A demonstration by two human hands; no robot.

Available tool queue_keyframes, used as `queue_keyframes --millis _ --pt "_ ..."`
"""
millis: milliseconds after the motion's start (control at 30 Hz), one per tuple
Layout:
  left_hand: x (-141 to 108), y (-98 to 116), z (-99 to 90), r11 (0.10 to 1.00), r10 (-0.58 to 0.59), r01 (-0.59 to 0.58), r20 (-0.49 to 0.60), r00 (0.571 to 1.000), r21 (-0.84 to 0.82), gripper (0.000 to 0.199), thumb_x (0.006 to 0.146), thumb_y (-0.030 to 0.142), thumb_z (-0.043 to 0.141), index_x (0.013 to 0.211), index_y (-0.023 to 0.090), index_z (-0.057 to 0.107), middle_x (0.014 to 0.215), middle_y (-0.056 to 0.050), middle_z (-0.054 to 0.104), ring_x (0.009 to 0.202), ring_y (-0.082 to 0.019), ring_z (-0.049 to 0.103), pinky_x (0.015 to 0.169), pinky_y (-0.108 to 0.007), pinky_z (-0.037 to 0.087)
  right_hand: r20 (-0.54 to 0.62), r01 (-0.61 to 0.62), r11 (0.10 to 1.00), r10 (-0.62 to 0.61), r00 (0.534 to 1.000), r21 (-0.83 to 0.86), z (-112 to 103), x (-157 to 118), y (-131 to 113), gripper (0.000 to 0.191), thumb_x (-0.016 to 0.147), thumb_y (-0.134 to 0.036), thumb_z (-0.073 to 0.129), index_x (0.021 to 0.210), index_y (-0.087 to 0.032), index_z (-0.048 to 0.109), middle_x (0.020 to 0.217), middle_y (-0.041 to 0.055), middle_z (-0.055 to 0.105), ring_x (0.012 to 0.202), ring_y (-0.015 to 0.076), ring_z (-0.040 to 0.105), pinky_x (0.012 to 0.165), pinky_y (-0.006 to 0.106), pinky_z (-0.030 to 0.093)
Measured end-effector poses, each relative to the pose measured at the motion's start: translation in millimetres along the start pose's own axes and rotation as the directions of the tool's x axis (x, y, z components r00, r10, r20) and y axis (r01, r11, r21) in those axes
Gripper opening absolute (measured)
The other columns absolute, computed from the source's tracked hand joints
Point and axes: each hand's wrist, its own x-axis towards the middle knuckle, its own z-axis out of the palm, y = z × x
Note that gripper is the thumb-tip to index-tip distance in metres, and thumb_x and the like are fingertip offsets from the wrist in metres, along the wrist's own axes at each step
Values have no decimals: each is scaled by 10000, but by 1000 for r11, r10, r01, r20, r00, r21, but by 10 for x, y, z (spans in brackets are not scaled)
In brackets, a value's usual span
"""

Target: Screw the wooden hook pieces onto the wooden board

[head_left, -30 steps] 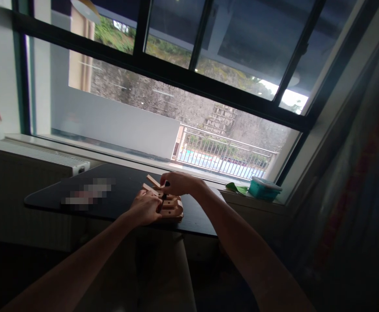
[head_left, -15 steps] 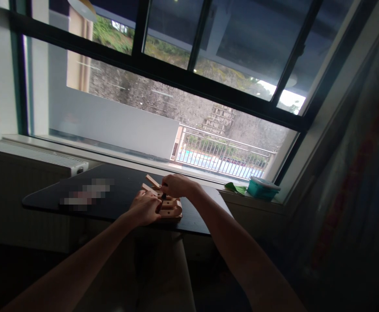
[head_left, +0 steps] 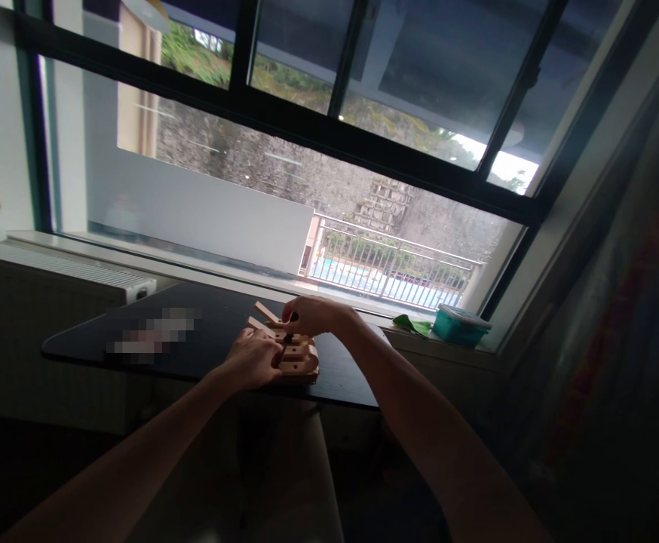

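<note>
On the dark table lies a light wooden assembly (head_left: 303,367) of several slats with round holes and rounded ends. Two of its slats stick out at an angle towards the window. My left hand (head_left: 252,359) is closed round its left side and hides part of it. Above the wood, my right hand (head_left: 310,315) grips the dark handle of what looks like a screwdriver (head_left: 288,338). Its shaft slants down to the wood beside my left fingertips; the tip is too small to make out.
The black table (head_left: 210,309) stands against the window sill. A blurred-out patch (head_left: 154,332) covers something on its left. On the sill are a teal box (head_left: 461,326) with a pale lid and a green leaf-like piece (head_left: 412,325). A radiator (head_left: 52,324) is at the left.
My right hand has shifted its fingers on the dark handle, whose top now shows. My left hand stays on the wooden assembly. The whole view has moved slightly.
</note>
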Motion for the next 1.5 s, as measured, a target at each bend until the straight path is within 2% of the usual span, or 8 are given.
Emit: queue_keyframes --millis 167,267,400,700,867,1000,1267,1500 --pt "-4 4 -3 1000 13 -13 -18 1000 -12 306 716 503 558 740 238 708 854 -85 682 919 -295 581 855 -425 343 -10 39 997 -40 999 -70 51 26 10 251 808 -221 552 1011 -178 693 870 21 704 662 105 579 495 184 345" --pt "-7 6 2 1000 7 -7 -16 1000 2 272 713 459 567 725 224 704 898 -101 677 949 -302 574 855 -427 347 -19 23 993 -26 999 -119 70 45 -4 266 844 -257 520 1032 -162 683 891 42 702 660 116 567 492 204 331" --pt "2 -1 29 1000 10 -9 -25 1000 21 324 726 500 541 771 227 710 935 -106 674 973 -313 566 853 -430 348 -25 15 985 -20 999 -171 75 56 -24 298 881 -326 488 1049 -164 673 945 57 697 688 128 570 512 213 336" --pt "8 -1 46 1000 -1 1 -11 1000 31 316 716 463 546 879 251 713 971 -100 675 995 -317 564 858 -432 352 -54 -5 982 -6 999 -190 85 36 -75 307 895 -325 446 1029 -148 660 971 77 688 723 147 583 527 225 347" --pt "2 0 20 1000 3 -3 -11 1000 18 324 728 487 532 834 247 722 943 -95 684 978 -313 573 853 -433 360 41 -9 990 14 999 -138 0 -8 -120 283 847 -285 510 1043 -154 666 911 46 700 654 119 574 491 208 338" --pt "12 -13 32 1000 -7 7 -11 1000 7 335 708 515 547 816 256 731 948 -87 685 995 -320 566 874 -450 350 16 -4 990 7 1000 -138 -47 -64 -134 286 812 -229 544 1062 -165 668 935 33 695 671 114 561 490 201 332" --pt "7 -5 45 1000 4 -4 -30 1000 -1 339 716 509 541 821 245 727 940 -97 685 980 -319 568 871 -445 347 -11 28 983 -31 999 -181 83 8 -93 252 823 -220 500 990 -163 680 881 44 694 620 117 536 482 219 307" --pt "-5 9 40 1000 11 -11 -37 999 -10 327 716 503 546 831 252 720 932 -96 681 986 -325 563 865 -447 345 -2 4 980 -5 1000 -199 73 9 -96 279 846 -259 475 1010 -140 667 907 63 692 634 123 544 496 222 319"
